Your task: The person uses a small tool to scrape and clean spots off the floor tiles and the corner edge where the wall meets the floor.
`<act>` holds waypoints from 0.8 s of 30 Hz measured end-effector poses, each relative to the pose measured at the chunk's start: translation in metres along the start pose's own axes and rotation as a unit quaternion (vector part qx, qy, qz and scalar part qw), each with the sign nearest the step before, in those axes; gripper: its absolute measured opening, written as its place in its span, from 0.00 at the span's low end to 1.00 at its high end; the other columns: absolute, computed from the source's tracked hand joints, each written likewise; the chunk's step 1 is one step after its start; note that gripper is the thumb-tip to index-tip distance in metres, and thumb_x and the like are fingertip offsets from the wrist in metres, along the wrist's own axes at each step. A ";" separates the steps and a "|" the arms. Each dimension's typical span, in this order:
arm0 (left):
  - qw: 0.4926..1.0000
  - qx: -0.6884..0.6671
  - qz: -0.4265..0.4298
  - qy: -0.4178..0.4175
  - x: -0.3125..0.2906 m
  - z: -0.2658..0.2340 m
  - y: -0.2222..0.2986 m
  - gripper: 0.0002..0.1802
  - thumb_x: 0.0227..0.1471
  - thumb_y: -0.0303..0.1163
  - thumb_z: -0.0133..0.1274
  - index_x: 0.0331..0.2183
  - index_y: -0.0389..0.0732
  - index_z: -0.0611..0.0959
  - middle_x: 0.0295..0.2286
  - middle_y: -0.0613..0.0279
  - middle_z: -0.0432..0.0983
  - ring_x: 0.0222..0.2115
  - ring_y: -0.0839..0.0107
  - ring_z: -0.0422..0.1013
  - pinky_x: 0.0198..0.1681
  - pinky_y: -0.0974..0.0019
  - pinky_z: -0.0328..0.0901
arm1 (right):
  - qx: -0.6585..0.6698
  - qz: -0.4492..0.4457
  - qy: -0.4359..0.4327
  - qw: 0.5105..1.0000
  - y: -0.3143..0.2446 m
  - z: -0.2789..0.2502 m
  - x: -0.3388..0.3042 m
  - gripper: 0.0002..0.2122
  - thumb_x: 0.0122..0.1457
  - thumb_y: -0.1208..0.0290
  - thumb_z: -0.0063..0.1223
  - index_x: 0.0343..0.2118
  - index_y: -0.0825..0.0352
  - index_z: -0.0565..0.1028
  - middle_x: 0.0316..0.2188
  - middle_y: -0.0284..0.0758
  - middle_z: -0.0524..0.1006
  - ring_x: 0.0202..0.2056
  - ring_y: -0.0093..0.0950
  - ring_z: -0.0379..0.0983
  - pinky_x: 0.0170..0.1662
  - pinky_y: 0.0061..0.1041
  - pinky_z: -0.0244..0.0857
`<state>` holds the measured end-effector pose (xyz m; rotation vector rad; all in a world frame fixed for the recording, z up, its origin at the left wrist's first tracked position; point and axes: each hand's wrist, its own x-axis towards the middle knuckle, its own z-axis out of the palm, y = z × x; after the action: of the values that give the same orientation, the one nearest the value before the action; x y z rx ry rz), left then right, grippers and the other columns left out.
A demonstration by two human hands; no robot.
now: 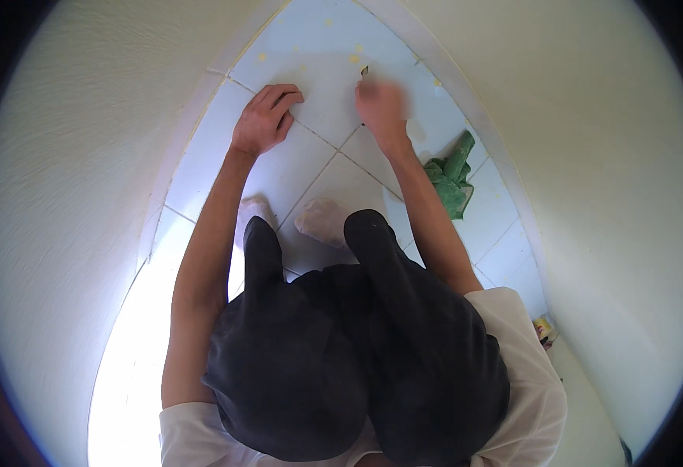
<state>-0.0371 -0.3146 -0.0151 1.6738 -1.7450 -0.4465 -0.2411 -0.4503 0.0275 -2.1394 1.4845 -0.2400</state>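
Observation:
I squat over a white tiled floor (334, 167) in a narrow corner between two pale walls. My left hand (265, 118) rests flat on a tile, fingers slightly curled, holding nothing. My right hand (380, 105) is blurred and closed around a small dark tool (364, 71) whose tip shows just above the fingers, against the floor. Small yellowish specks (355, 57) dot the tiles beyond both hands. My bare feet (322, 222) and dark trouser knees fill the lower middle.
A crumpled green cloth (452, 179) lies on the floor to the right of my right forearm, close to the right wall. A small colourful packet (545, 329) sits by the wall at the lower right. Bright light washes out the floor at lower left.

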 end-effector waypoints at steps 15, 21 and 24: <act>1.000 0.013 -0.001 0.002 -0.003 0.001 -0.002 0.19 0.46 0.21 0.56 0.43 0.47 0.81 0.45 0.66 0.76 0.46 0.61 0.73 0.50 0.58 0.72 | 0.033 -0.001 0.045 0.998 0.022 -0.016 -0.011 0.10 0.60 0.64 0.57 0.26 0.64 0.78 0.20 0.41 0.77 0.23 0.45 0.74 0.29 0.41 0.67; 1.000 0.006 -0.001 0.002 0.000 0.000 0.001 0.20 0.45 0.20 0.55 0.43 0.46 0.81 0.45 0.65 0.76 0.46 0.60 0.73 0.51 0.57 0.72 | 0.040 -0.060 0.047 0.996 0.026 -0.022 0.009 0.09 0.59 0.65 0.57 0.29 0.65 0.79 0.25 0.41 0.79 0.27 0.46 0.75 0.30 0.41 0.68; 1.000 0.005 0.002 0.003 -0.001 0.000 0.000 0.20 0.45 0.19 0.55 0.43 0.45 0.81 0.45 0.63 0.76 0.46 0.58 0.73 0.51 0.56 0.72 | 0.026 -0.060 0.035 0.997 0.022 -0.020 0.016 0.09 0.59 0.65 0.57 0.29 0.65 0.80 0.25 0.42 0.79 0.28 0.46 0.76 0.31 0.42 0.68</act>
<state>-0.0373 -0.3137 -0.0153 1.6770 -1.7488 -0.4315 -0.2613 -0.4765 0.0307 -2.2007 1.3738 -0.3950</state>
